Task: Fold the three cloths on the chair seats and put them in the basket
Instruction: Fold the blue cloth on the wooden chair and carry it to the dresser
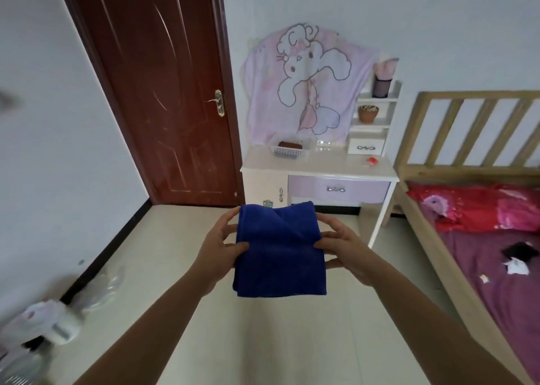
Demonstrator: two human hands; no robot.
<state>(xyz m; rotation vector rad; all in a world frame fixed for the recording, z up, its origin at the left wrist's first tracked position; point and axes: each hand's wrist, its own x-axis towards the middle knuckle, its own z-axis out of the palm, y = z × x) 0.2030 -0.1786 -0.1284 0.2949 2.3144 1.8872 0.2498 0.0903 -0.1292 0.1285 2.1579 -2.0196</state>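
A folded dark blue cloth [280,250] is held out in front of me above the floor. My left hand [217,245] pinches its left edge with thumb on top. My right hand [343,245] pinches its right edge the same way. A white mesh basket [287,151] stands on the desk top at the back, with a brown folded cloth [290,144] inside it. No chair seats are in view.
A white and lilac desk [318,165] stands against the far wall beside a dark red door [163,92]. A wooden bed [482,209] with purple bedding fills the right. Plastic bags and bottles [52,323] lie at the lower left. Pale tiled floor lies between.
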